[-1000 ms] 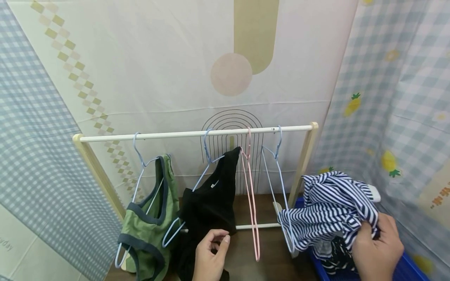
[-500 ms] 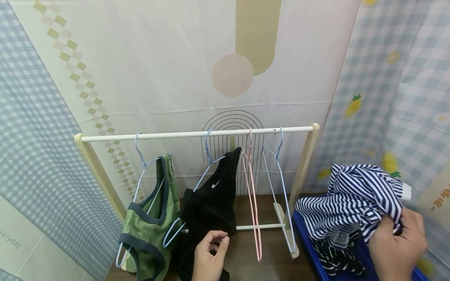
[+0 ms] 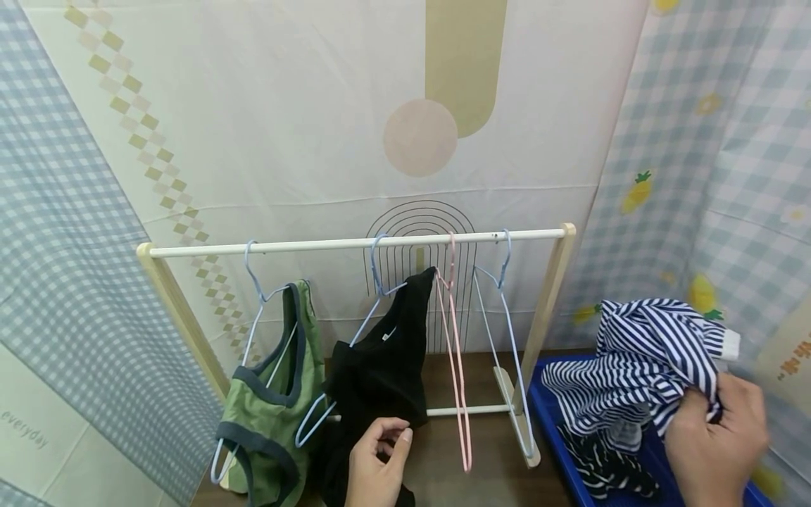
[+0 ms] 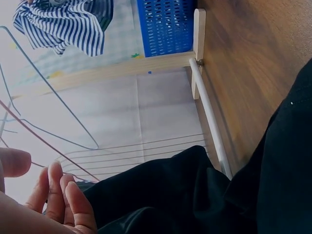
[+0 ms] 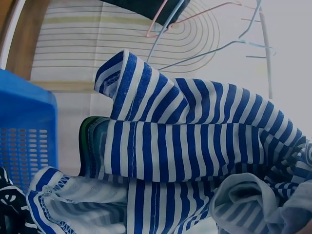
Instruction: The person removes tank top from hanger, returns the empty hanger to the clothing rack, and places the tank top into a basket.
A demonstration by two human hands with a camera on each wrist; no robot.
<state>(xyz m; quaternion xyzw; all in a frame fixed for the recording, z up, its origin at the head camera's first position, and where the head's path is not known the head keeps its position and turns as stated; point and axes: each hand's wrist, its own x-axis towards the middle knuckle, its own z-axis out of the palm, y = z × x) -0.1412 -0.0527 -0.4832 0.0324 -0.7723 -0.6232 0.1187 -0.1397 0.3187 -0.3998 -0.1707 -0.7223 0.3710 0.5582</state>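
Navy-and-white striped garment (image 3: pixel 659 345) held at the blue basket (image 3: pixel 556 440)

It hangs bunched at the right of the head view, its long axis running roughly sideways, with a loose part drooping leftward. In the right wrist view, its stripes run mostly upright and its hemmed ends point left.

The right hand (image 3: pixel 719 436), at lower right, pinches the cloth between thumb and curled fingers. The left hand (image 3: pixel 380 461), at bottom centre, has loosely bent fingers, a gap before the thumb, and nothing in its grasp; the black garment (image 3: pixel 386 373) is just beside it.

Between the hands are a pink hanger (image 3: pixel 462 387), a blue hanger (image 3: pixel 513 352) and the rack's right post (image 3: pixel 548 310). A black-and-white patterned cloth (image 3: pixel 608 468) lies in the basket.
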